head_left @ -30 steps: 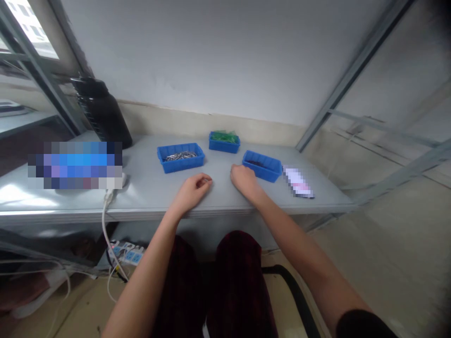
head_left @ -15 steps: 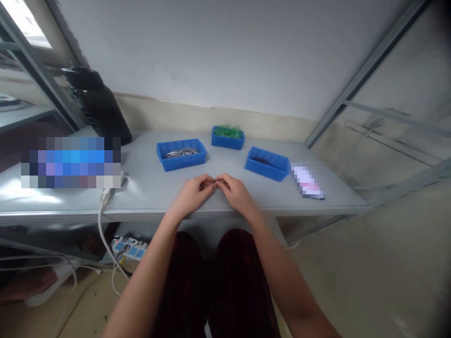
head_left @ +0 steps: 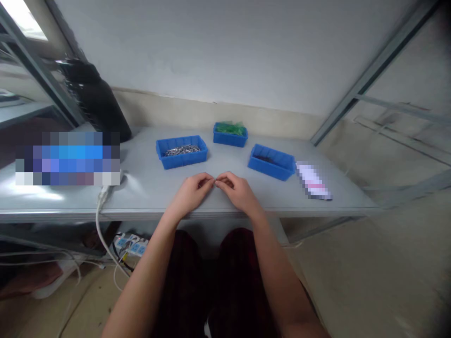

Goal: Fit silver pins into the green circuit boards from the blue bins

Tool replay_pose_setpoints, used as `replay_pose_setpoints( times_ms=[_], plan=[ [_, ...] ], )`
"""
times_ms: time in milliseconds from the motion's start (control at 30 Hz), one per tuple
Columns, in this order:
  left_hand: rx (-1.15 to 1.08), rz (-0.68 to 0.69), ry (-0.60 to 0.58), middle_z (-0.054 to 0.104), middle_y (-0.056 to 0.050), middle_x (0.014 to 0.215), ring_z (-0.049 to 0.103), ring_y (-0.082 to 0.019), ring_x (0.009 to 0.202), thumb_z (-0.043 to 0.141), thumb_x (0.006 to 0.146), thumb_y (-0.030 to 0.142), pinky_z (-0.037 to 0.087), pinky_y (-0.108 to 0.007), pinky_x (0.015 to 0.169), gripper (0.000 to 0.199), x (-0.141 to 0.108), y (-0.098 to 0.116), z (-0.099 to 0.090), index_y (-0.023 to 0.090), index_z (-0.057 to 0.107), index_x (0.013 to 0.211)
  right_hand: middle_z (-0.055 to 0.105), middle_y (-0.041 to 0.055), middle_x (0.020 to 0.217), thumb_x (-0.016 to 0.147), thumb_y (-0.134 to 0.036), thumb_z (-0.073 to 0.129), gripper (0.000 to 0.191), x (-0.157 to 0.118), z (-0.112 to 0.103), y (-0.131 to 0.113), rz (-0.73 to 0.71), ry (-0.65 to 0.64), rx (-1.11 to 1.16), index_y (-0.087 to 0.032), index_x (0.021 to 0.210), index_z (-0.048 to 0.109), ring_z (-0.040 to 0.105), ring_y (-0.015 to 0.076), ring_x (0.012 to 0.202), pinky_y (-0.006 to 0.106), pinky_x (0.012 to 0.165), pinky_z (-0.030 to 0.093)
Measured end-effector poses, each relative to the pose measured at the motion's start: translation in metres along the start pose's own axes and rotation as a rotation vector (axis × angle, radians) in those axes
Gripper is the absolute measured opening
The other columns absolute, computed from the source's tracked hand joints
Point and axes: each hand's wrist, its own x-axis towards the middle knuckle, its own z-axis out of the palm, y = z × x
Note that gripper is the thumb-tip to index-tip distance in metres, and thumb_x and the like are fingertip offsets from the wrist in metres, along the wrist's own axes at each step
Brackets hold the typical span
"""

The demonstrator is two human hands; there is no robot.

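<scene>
Over the front part of the grey table, my left hand (head_left: 196, 190) and my right hand (head_left: 237, 188) meet almost fingertip to fingertip. Each is closed in a pinch of thumb and fingers. Whatever sits between the fingertips is too small to make out. Beyond my left hand stands a blue bin (head_left: 185, 159) with many thin silvery metal pieces (head_left: 182, 149) in it. A second blue bin (head_left: 271, 168), with small dark pieces (head_left: 266, 159) at its far left end, lies to the right of my right hand. Behind them a smaller blue bin (head_left: 230, 139) holds green, see-through plastic pieces (head_left: 230, 128).
A black bottle (head_left: 97, 101) stands at the back left, near a blurred-out object (head_left: 70, 159). A white cable (head_left: 100, 220) hangs over the front edge towards power strips (head_left: 132, 245) below. At right lies another blurred flat object (head_left: 313, 180). Metal posts (head_left: 373, 70) flank the table.
The camera view has shifted slightly. My hands stay in nearly the same place, with the fingertips now a little farther apart.
</scene>
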Motion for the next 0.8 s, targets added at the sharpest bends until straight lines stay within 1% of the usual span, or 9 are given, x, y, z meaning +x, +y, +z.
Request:
replay_pose_setpoints(
  times_ms=[100, 200, 467, 633, 800],
  plan=[
    [-0.023, -0.028, 0.041, 0.069, -0.003, 0.085, 0.06, -0.019, 0.08, 0.049, 0.093, 0.033, 0.043, -0.03, 0.076, 0.023, 0.001, 0.0016, -0.0003, 0.017, 0.064, 0.087, 0.073, 0.0021, 0.09, 0.088, -0.038, 0.063, 0.018, 0.0003, 0.0008, 0.0012, 0.018, 0.026, 0.001, -0.021, 0.095, 0.063, 0.068, 0.0161, 0.085, 0.028, 0.078, 0.051],
    [-0.026, -0.027, 0.069, 0.068, -0.003, 0.083, 0.059, -0.018, 0.079, 0.048, 0.093, 0.033, 0.043, -0.029, 0.076, 0.023, 0.0018, 0.0025, 0.0, 0.017, 0.063, 0.087, 0.073, 0.0021, 0.089, 0.089, -0.036, 0.061, 0.015, 0.0002, 0.0007, 0.0022, 0.008, 0.027, -0.017, -0.022, 0.093, 0.063, 0.068, 0.0162, 0.084, 0.029, 0.078, 0.051],
    [-0.01, -0.036, 0.027, 0.068, -0.002, 0.084, 0.06, -0.018, 0.079, 0.05, 0.092, 0.033, 0.043, -0.03, 0.075, 0.021, 0.001, -0.0008, 0.0012, 0.018, 0.064, 0.087, 0.073, 0.0034, 0.089, 0.092, -0.036, 0.054, 0.018, -0.0005, -0.0013, 0.0021, 0.039, 0.042, -0.032, -0.021, 0.095, 0.063, 0.069, 0.0172, 0.085, 0.03, 0.079, 0.05],
    [0.005, -0.03, 0.007, 0.071, -0.003, 0.087, 0.062, -0.018, 0.079, 0.052, 0.09, 0.031, 0.045, -0.03, 0.076, 0.019, 0.0026, -0.0011, 0.0022, 0.018, 0.065, 0.087, 0.073, 0.0036, 0.089, 0.093, -0.037, 0.054, 0.018, -0.0019, -0.0013, 0.0031, 0.044, 0.059, -0.042, -0.022, 0.098, 0.062, 0.069, 0.0175, 0.084, 0.031, 0.078, 0.05],
    [0.009, -0.046, 0.033, 0.071, -0.004, 0.089, 0.063, -0.019, 0.082, 0.051, 0.09, 0.03, 0.045, -0.031, 0.078, 0.018, 0.0021, 0.0003, 0.0021, 0.018, 0.065, 0.088, 0.073, 0.0036, 0.087, 0.091, -0.035, 0.056, 0.017, -0.0024, -0.0012, 0.0013, 0.043, 0.059, -0.038, -0.022, 0.099, 0.064, 0.069, 0.0175, 0.083, 0.031, 0.078, 0.051]
  ],
)
